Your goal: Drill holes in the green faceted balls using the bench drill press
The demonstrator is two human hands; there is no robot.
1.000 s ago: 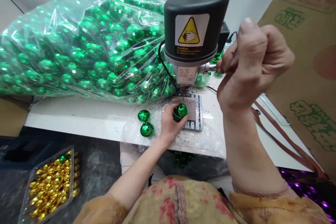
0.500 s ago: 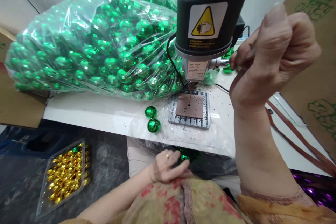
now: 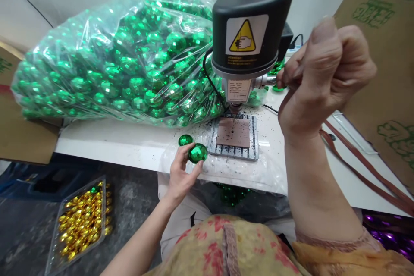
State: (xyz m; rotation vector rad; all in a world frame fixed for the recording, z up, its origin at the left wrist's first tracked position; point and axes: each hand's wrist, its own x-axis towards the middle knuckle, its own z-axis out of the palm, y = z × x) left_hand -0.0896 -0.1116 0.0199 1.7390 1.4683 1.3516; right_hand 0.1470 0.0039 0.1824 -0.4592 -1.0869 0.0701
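Note:
My left hand (image 3: pixel 181 177) pinches a shiny green faceted ball (image 3: pixel 198 153) between thumb and fingers, just left of the drill press base (image 3: pixel 212 146). A second green ball (image 3: pixel 185 140) rests on the table behind my fingertips. My right hand (image 3: pixel 326 79) is closed around the feed handle (image 3: pixel 269 80) on the right side of the drill press (image 3: pixel 250 30); part of the handle is hidden in the fist. Under the drill bit (image 3: pixel 234 117) lies a brown square pad (image 3: pixel 233 136) with a small dark hole and nothing on top.
A large clear bag of green balls (image 3: pixel 113 73) fills the table's left. Dark shavings surround the base. Green balls (image 3: pixel 231 192) also lie low beneath the table edge. A tray of gold balls (image 3: pixel 82 220) stands on the floor; a cardboard box (image 3: pixel 381 64) rises at right.
My left hand has moved from the green balls near my lap up to the table and taken hold of the nearer green ball. My right hand stays on the handle. The view has shifted slightly.

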